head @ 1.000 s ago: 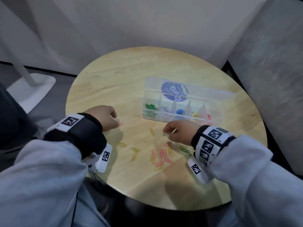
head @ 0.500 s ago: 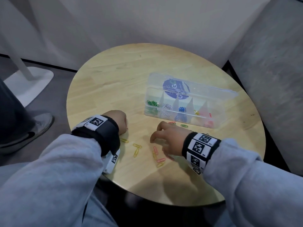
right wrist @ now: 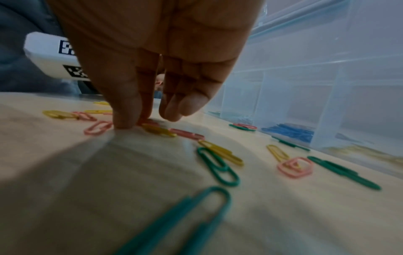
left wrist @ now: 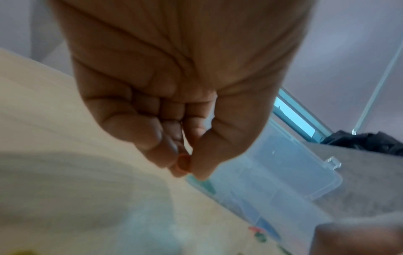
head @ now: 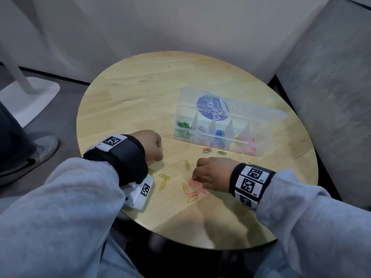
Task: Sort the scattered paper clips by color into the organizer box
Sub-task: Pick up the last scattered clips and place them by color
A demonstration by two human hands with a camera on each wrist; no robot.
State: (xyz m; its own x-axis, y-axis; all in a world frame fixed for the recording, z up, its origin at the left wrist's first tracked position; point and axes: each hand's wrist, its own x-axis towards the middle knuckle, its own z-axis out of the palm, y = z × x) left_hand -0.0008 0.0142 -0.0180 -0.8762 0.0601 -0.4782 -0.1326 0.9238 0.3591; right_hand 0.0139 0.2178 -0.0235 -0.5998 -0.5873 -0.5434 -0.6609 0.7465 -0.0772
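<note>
Left hand (left wrist: 174,96) curled, pinching a small orange-red bit, identity unclear; right hand (right wrist: 152,57) fingertips (right wrist: 125,120) press pink looped wire clips (head: 193,184) on pale wooden tabletop (head: 130,101); clear plastic divided organizer box (head: 261,151) holds colour-sorted clips.

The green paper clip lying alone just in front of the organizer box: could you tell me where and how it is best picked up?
The green paper clip lies flat on the table, apart from the others. Probably best to come straight down from above, from the near side since the organizer box wall blocks the far side, and pinch across its two long wires, or press one rounded end to tip the other up.
</note>
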